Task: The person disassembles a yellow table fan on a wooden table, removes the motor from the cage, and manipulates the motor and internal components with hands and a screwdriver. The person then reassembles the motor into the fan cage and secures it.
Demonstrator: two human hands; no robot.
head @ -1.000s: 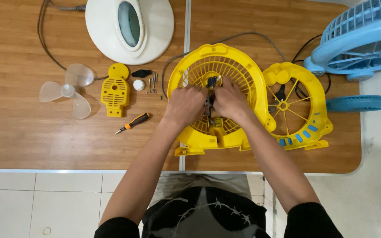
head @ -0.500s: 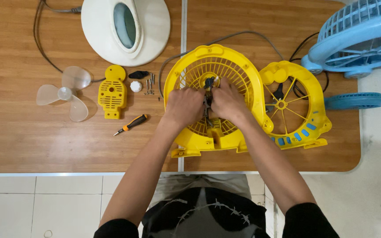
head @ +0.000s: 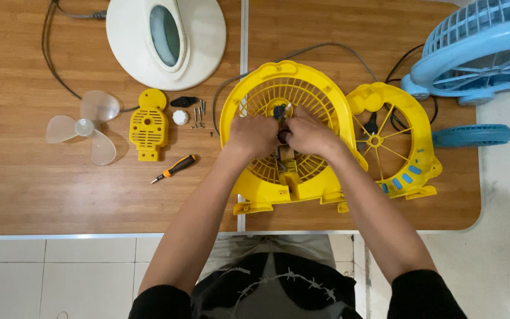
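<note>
Wooden table (head: pixel 60 189), ribbed yellow fan grille (head: pixel 320 100)

A yellow fan housing (head: pixel 287 139) is gripped at its centre by the left hand (head: pixel 254 137) and right hand (head: pixel 308 134) on the wooden desk (head: pixel 30 189); a screwdriver (head: pixel 175 168) lies nearby.
</note>
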